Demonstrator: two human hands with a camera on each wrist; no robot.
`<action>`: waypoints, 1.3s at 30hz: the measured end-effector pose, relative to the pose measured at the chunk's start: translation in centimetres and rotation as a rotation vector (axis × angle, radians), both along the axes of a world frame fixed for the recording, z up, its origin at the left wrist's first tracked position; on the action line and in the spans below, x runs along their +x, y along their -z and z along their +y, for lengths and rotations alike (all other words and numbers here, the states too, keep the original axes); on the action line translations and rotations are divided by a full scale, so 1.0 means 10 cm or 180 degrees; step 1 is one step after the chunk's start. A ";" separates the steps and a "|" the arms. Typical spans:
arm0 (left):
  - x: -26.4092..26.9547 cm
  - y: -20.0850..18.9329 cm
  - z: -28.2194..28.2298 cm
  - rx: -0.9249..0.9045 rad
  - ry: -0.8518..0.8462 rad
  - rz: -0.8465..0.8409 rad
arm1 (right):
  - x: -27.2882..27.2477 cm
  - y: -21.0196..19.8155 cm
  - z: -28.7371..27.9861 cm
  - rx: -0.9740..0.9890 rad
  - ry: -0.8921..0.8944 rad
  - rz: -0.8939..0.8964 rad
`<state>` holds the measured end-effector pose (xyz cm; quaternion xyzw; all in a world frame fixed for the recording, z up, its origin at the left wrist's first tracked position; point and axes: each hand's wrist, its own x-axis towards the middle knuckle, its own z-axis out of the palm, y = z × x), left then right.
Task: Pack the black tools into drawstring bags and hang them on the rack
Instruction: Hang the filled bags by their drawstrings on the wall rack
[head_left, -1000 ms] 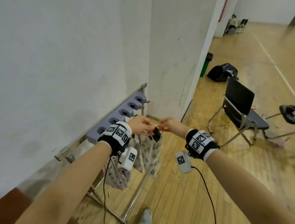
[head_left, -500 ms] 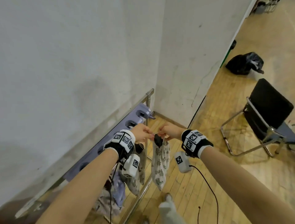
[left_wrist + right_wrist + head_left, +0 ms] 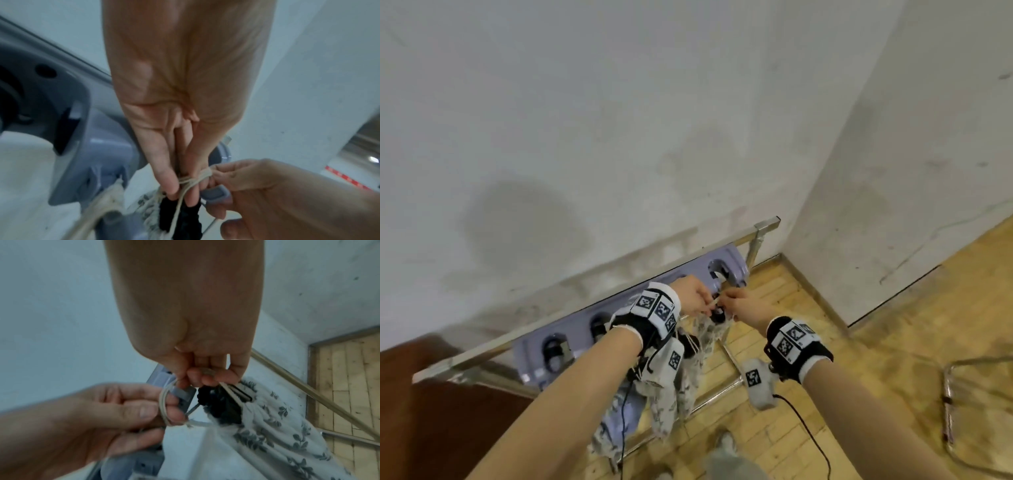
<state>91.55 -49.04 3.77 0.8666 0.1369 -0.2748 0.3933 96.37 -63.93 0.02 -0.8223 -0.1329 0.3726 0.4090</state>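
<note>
we have both hands up at the purple hook strip of the rack (image 3: 619,301), close to its end nearest the wall corner. our left hand (image 3: 693,296) has its grip pinched on the cream drawstring (image 3: 188,181), which loops around the fingertips (image 3: 167,183) right beside a small grey hook (image 3: 214,193) sticking out from the strip. our right hand (image 3: 748,305) meets it from the other side, its grip also closed on the same cord, with the loop running between thumb and fingers (image 3: 207,376) in the right wrist view. the two hands are touching or nearly so at the cord.

the drawstring bag (image 3: 273,423), white with a grey leaf print, hangs just below our hands, its mouth gathered, and the black tool (image 3: 218,404) pokes out of the opening. whether the loop is already over the hook we cannot tell.

more printed bags (image 3: 671,394) dangle from the strip under our left wrist, toward the rack's nearer end. the rack's metal frame (image 3: 760,236) stands against the white wall (image 3: 619,120), on a wooden floor (image 3: 825,342). part of a metal chair frame (image 3: 955,394) sits well apart at the right.
</note>
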 end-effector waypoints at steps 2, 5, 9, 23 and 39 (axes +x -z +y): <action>-0.02 0.02 0.00 0.0168 0.0168 0.0044 | 0.00 0.03 0.03 -0.0057 -0.0113 0.0003; -0.06 0.06 0.01 0.0325 0.0268 0.0117 | 0.00 0.04 -0.04 -0.0195 -0.0240 0.0085; -0.11 0.06 0.02 0.0396 0.0334 0.0163 | -0.08 0.08 -0.18 -0.0170 -0.0085 0.0093; -0.81 -0.21 0.23 -0.0131 0.0234 -0.0632 | -1.02 -0.45 -0.66 0.0030 0.1178 -0.0108; -3.74 -0.51 1.25 0.0137 -0.1998 -0.1749 | -3.23 -0.75 1.07 0.0424 -0.0716 -0.0808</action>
